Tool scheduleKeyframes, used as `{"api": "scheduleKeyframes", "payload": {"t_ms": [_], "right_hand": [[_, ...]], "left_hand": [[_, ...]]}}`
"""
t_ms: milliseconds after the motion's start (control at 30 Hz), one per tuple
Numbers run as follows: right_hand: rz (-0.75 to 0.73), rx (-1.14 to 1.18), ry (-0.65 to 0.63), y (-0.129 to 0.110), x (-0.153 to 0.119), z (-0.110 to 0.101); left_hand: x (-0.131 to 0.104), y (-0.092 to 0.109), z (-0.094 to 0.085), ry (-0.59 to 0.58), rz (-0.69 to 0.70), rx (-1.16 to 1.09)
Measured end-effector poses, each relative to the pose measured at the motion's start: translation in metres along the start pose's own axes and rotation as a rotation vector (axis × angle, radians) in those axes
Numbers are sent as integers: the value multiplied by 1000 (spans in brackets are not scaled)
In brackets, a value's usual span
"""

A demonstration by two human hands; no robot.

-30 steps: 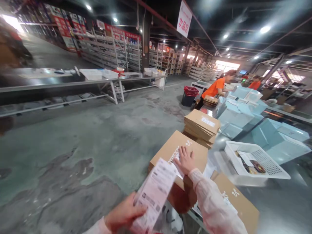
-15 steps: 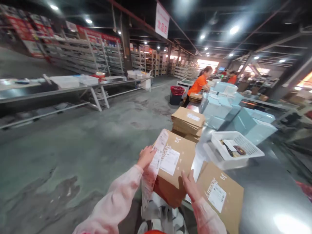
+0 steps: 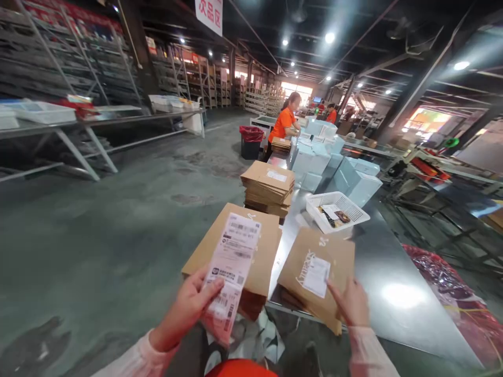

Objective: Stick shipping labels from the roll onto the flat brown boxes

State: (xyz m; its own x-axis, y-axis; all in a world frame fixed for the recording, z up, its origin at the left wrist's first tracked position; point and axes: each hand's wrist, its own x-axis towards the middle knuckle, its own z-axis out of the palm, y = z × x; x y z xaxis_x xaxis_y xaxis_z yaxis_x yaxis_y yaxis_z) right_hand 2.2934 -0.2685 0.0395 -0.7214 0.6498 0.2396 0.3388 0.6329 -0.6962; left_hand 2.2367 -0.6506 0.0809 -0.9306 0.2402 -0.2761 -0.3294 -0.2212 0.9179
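My left hand [image 3: 190, 306] pinches a long strip of printed shipping labels [image 3: 231, 262] between thumb and fingers. The strip lies in front of a stack of brown cardboard mailers [image 3: 267, 246] and hides much of the top one. To the right, my right hand [image 3: 353, 303] rests at the edge of another pile of cardboard mailers [image 3: 293, 267], its index finger stretched out to the white label [image 3: 316, 276] on the top one. I see no object in that hand. White lettering shows on the top mailers of both piles.
A taller mailer stack [image 3: 267, 180] stands behind, on the metal table [image 3: 393, 262]. A white basket [image 3: 356, 213] holds small packets. Pale blue boxes [image 3: 310, 157] line the table. A person in orange [image 3: 283, 125] works beyond, near a black bin [image 3: 250, 144]. Red plastic [image 3: 448, 293] lies right.
My left hand has lifted the label strip toward me, off the left mailers. My right hand has left that stack and moved right to the other pile. The view has turned right.
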Motion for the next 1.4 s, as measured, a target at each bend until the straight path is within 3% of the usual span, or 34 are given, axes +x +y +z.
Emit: {"api": "scheduleKeyframes", "payload": {"t_ms": [67,100,133,167,233,300,467,633,800,867,933,1067,1167,1300,1400], "right_hand": [[-98,237,-279,-45,-33,27],[-172,434,-557,-69,-53,42],[-185,582,-717,-92,-73,56],[-152,672,-770,-111,-92,68],[-95,720,-816,-136,-118,85],[-109,674,-860,-146,-123,93],[-214,566,-835,-158,-79,98],[-258,474,-955,-176,-56,107],[-326,421,-1247,-185,-48,122],[-364,375,-1176,-188,-49,125],[-408,334,-1011,-190,-54,127],[-491,313,-792,-186,-59,131],[-426,340,-845,-182,-54,133],[-443,307,-1065,-183,-50,130],[-479,283,-989,-187,-55,126]], "left_hand": [[-1,-14,10,-75,27,41],[-2,-20,15,-125,43,79],[-2,-24,20,-171,63,120],[-1,-26,23,-195,91,150],[3,-26,26,-167,151,140],[9,-24,24,-77,192,77],[22,-35,20,107,195,33],[29,-50,21,259,165,-36],[32,-48,9,232,211,24],[33,-47,5,232,226,45],[35,-48,2,263,232,46],[38,-51,-1,400,220,80],[37,-51,-1,376,255,79],[34,-51,0,251,279,38],[35,-52,-1,233,276,24]]}}
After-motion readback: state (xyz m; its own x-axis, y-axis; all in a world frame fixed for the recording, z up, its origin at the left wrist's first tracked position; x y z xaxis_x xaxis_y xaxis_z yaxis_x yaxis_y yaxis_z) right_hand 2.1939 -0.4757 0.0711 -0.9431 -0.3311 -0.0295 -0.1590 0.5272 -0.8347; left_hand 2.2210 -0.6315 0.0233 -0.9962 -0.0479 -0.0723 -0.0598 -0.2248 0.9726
